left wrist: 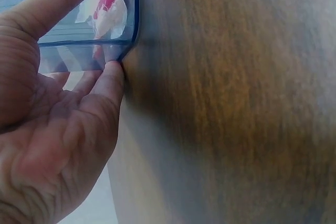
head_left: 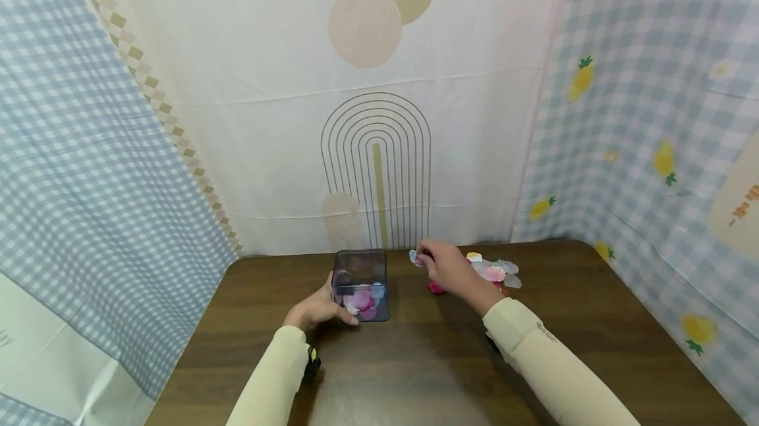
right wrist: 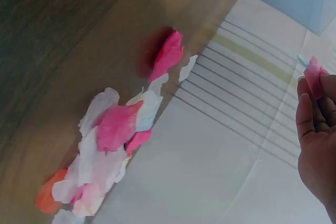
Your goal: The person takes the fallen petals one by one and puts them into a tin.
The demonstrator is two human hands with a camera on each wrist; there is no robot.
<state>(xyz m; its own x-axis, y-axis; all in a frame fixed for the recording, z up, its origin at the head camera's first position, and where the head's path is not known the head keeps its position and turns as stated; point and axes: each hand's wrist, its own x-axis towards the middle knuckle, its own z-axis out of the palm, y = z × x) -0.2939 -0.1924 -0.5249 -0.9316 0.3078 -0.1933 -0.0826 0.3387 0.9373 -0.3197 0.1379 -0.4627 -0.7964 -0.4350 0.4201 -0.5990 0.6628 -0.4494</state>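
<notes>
A clear plastic box [head_left: 360, 266] stands on the table in the head view, with pink, white and blue petals [head_left: 359, 299] lying in its lower part. My left hand [head_left: 317, 307] grips the box at its left side, the thumb along the front; the left wrist view shows fingertips against its lower edge. To the right of the box, my right hand [head_left: 447, 269] is raised and pinches petals, one light blue [head_left: 414, 256] and one pink [right wrist: 314, 77]. Beyond that hand lies a loose pile of petals [right wrist: 115, 127], partly hidden by it in the head view.
A single bright pink petal [right wrist: 167, 56] lies apart from the pile, nearer the box. The brown wooden table [head_left: 403, 373] ends at a white printed curtain [head_left: 273, 149] behind. Checked cloth [head_left: 640, 103] hangs along the right side, and more on the left.
</notes>
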